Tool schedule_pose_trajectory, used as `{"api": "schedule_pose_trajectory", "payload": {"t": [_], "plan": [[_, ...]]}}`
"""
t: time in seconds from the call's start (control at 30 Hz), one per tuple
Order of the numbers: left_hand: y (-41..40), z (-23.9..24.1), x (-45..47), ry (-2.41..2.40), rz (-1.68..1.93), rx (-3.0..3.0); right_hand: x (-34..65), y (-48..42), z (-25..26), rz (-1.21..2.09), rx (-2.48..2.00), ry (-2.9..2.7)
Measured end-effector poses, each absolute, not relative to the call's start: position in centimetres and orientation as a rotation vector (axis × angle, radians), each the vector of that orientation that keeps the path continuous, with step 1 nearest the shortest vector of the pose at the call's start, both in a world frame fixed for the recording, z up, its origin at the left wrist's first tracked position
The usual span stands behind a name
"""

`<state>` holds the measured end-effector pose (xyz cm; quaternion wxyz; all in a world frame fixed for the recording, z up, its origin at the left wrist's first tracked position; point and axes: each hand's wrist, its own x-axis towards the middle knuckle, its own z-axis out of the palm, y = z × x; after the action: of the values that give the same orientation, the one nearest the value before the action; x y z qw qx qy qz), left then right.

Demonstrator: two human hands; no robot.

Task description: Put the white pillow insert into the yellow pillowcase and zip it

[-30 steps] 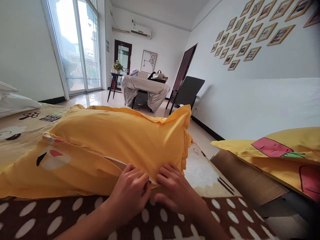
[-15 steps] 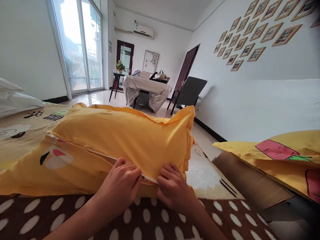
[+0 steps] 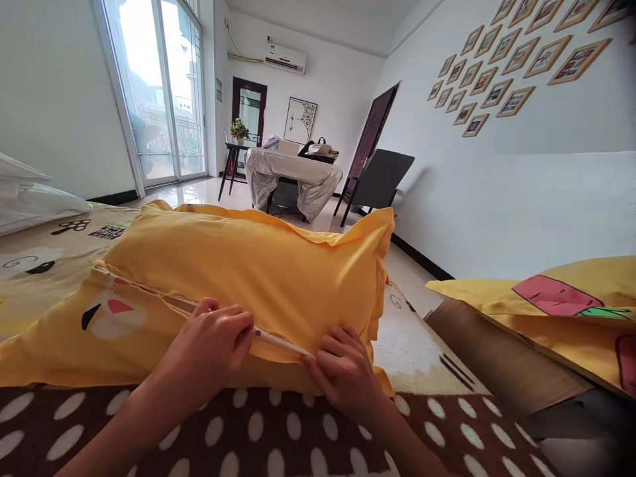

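Observation:
A yellow pillow in a zip-up pillowcase (image 3: 248, 265) lies across the bed in front of me. My left hand (image 3: 206, 351) is closed in a pinch at the zip line (image 3: 278, 341) along the near edge, apparently on the zip pull, which I cannot make out. My right hand (image 3: 345, 374) presses and grips the pillowcase fabric at the right end of the zip. A closed stretch of zip runs between the two hands. Left of my left hand the opening still gapes a little.
The bed has a brown blanket with white dots (image 3: 278, 437) under my arms. A second yellow pillow with a red print (image 3: 561, 305) lies at the right. White pillows (image 3: 30, 199) sit far left. A covered table (image 3: 293, 175) and dark chair (image 3: 380, 179) stand beyond.
My left hand has slid leftwards along the zip, away from my right hand, and the zip between them is now closed. My right hand stayed at the right end.

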<state>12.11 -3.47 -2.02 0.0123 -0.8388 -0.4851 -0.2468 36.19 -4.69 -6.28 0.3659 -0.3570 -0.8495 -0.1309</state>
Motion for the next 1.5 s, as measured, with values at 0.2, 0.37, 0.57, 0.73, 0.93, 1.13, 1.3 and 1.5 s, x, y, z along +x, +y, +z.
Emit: {"api": "schedule_pose_trajectory", "payload": {"t": [0.2, 0.37, 0.57, 0.73, 0.93, 1.13, 1.3, 1.5], "plan": [[-3.0, -2.3, 12.0, -1.459, -0.866, -2.456, 36.1, -4.8, -6.2, -0.348, -0.904, -2.188], [-1.8, -2.5, 10.4, -1.482, -0.901, -2.400, 36.2, -4.8, -6.1, -0.317, -0.935, -2.194], [-0.4, -2.4, 8.9, -1.644, -0.852, -2.359, 36.2, -4.7, -6.1, -0.303, -0.927, -2.165], [0.5, -2.3, 9.3, -1.670, -0.831, -2.392, 36.1, -4.6, -6.1, -0.328, -0.923, -2.146], [1.9, -2.9, 9.3, -1.630, -1.090, -2.509, 36.6, -4.0, -6.7, -0.391, -1.036, -2.166], [1.0, -2.5, 9.5, -1.588, -1.210, -2.568, 37.0, -4.1, -7.1, -0.573, -1.279, -2.332], [0.2, -3.4, 11.1, -1.464, -1.372, -2.269, 36.9, -3.8, -8.4, -0.563, -1.361, -2.193], [-1.1, -4.5, 12.3, -1.145, -1.525, -2.077, 37.5, -2.4, -9.1, -0.590, -1.276, -1.937]]}}
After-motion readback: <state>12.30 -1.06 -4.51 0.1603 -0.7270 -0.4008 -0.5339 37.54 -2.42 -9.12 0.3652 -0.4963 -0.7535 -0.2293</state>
